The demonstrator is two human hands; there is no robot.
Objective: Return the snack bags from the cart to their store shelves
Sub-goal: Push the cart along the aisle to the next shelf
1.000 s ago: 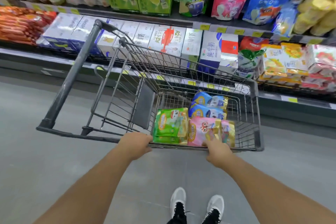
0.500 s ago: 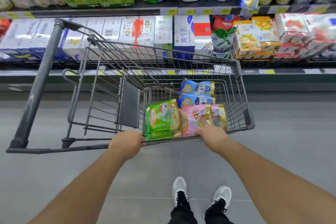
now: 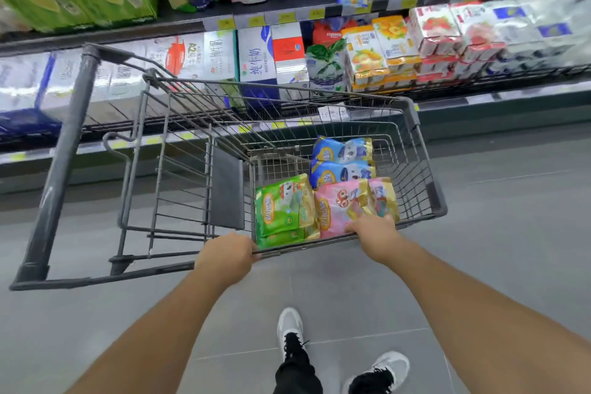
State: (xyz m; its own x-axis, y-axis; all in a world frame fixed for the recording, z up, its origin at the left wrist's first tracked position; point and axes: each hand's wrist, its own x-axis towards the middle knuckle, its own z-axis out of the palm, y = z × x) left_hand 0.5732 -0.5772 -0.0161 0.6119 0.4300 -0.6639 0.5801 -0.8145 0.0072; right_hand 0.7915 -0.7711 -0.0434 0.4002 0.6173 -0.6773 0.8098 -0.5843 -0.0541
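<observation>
Grey floor tiles run along store shelves stocked with cartons and pouches in the head view. Against them stands the cart, its basket holding the snack bags: green bags, pink bags and blue bags, lying flat and touching. Left hand grips the near rim; right hand curls over the rim beside a pink bag. They look light, puffy and crinkly (probably slippery film), so pinching a sealed top edge seems safest.

Cart grey metal wire; snack bags glossy plastic film.
</observation>
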